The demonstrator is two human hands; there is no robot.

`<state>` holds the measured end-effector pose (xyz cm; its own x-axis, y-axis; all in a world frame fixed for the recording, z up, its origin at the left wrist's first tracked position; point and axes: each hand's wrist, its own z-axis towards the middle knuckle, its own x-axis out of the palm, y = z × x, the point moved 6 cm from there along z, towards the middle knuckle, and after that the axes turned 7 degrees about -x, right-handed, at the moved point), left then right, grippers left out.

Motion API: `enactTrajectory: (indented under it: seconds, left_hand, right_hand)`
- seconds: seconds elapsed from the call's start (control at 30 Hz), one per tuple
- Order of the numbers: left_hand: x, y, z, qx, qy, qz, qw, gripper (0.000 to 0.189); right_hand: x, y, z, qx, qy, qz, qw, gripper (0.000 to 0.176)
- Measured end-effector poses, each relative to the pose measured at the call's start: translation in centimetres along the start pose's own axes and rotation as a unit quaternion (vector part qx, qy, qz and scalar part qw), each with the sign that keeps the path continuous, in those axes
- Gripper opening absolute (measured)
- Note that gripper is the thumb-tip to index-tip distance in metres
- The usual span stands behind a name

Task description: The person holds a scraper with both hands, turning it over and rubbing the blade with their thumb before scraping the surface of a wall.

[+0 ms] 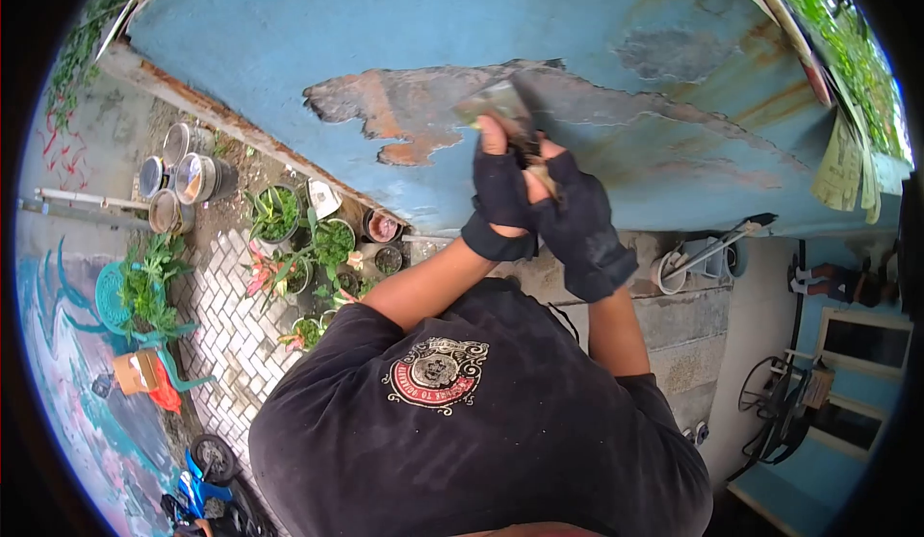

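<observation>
A wide-bladed paint scraper (498,104) lies against the blue wall (385,22), over a bare grey-brown patch (356,104) with ragged paint edges. My right hand (582,219), in a black fingerless glove, is closed around the scraper's handle. Beside it my left hand (500,191), gloved the same way, grips the scraper lower on the blade, with a bare fingertip pressed to the metal. The blade is slightly smeared by motion. Some of the handle is hidden behind the fingers. Flaked edges and rust-brown stains mark the wall to the right.
Potted plants (332,243) stand below the wall at left, with several buckets (197,179) farther off. A bucket (669,272) holding long-handled tools stands at right. A blue motorbike (202,484) and a teal chair (115,296) are at far left. Another person (833,282) is at far right.
</observation>
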<state>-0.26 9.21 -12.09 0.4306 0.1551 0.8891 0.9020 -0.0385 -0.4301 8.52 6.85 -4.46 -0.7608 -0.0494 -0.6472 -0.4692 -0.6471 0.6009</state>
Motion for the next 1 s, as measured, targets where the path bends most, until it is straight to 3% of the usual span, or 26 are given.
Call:
enactTrajectory:
  seconds: [0.1,0.2,0.27,0.4,0.6,0.73,0.8,0.83,1.0]
  left_hand:
    - [-0.4,-0.7,-0.4,0.013,-0.009,0.047,0.999,0.064]
    - [2.1,-0.4,-1.8,0.033,0.018,0.108,0.993,0.061]
    - [2.7,0.6,-1.9,0.012,0.085,0.140,0.986,0.055]
    - [3.9,1.6,-2.0,-0.028,0.179,0.124,0.976,0.043]
    - [4.9,3.7,-1.6,-0.102,0.236,0.192,0.947,0.026]
    - [4.5,5.4,-1.6,-0.127,0.237,0.299,0.915,0.020]
    - [4.6,5.6,-1.4,-0.115,0.232,0.379,0.888,0.018]
    - [4.8,5.8,-1.7,-0.144,0.232,0.329,0.904,0.017]
    - [4.1,5.5,-1.5,-0.161,0.262,0.306,0.901,0.017]
  right_hand:
    - [-0.4,0.5,0.4,-0.028,-0.008,0.034,0.999,0.040]
    - [-2.7,0.5,-1.1,0.005,-0.031,0.102,0.994,0.037]
    - [-4.4,0.2,-2.2,0.077,-0.008,0.134,0.988,0.035]
    - [-7.6,-1.2,-4.6,0.184,-0.131,0.302,0.926,0.029]
    - [-10.3,-1.6,-7.8,0.194,-0.234,0.291,0.907,0.026]
    - [-11.1,-1.7,-10.0,0.196,-0.282,0.230,0.911,0.025]
    - [-11.5,-1.8,-11.3,0.174,-0.355,0.200,0.896,0.020]
    - [-11.3,-2.1,-12.2,0.130,-0.410,0.193,0.882,0.020]
    - [-9.5,-2.4,-12.1,0.166,-0.406,0.106,0.892,0.024]
